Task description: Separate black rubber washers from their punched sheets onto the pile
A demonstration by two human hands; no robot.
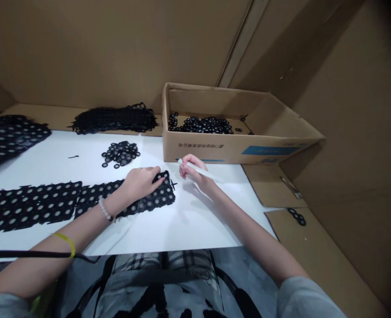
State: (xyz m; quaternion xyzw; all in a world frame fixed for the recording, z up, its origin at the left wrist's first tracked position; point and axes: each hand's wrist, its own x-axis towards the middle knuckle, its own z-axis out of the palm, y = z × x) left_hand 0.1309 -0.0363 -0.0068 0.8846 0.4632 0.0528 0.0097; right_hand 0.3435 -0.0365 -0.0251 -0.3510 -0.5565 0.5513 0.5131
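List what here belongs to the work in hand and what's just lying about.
In use: left hand pressing on a black perforated sheet; right hand holding a white pen-like tool.

Lying about: loose black rings; cardboard box with more rings inside; stacked black sheets.

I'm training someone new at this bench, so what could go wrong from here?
The loose black rings sit close to the left hand, so a careless sweep could scatter them. The black cable lying across the left forearm might snag and tug the arm. The white stick in the right hand, held near the perforated black sheet, could perhaps catch its edge.
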